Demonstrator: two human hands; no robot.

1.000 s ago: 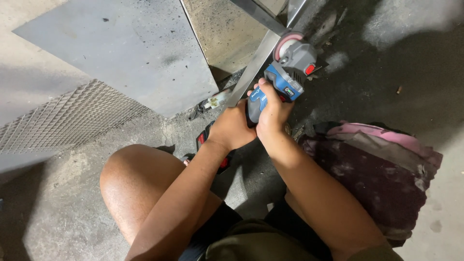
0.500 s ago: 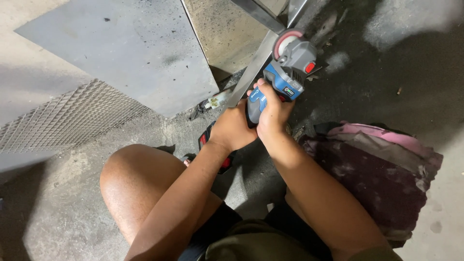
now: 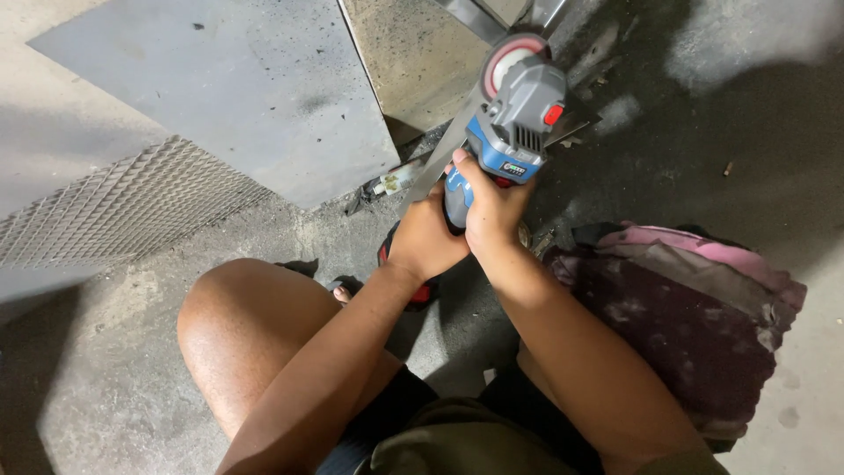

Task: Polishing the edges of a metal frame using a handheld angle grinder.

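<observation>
Blue and grey plastic forms the body of the angle grinder (image 3: 508, 132), which both hands hold out in front of the person, above a concrete floor (image 3: 114, 387). The right hand (image 3: 494, 207) wraps the lower part of the grinder's handle, its fingers (image 3: 463, 167) curled tight around the blue casing with the thumb pressed along the side. The left hand (image 3: 425, 239) sits just below and to the left of it, touching the right hand, fingers closed around the base of the tool; what exactly lies inside that grip is hidden by the hand itself. At the far end of the grinder, a round disc with a red ring (image 3: 510, 57) meets a long narrow metal bar (image 3: 440, 163) that runs diagonally across the floor. A small red button (image 3: 553, 113) shows on the grey head of the tool.

To the left lies a flat grey metal sheet (image 3: 220, 88), and beside it, lower left, a panel of expanded metal mesh (image 3: 114, 207). The person's bare knee (image 3: 242, 325) is bent beneath the left forearm. To the right, a crumpled pink and maroon cloth (image 3: 686, 308) rests on the floor, near the right forearm.
</observation>
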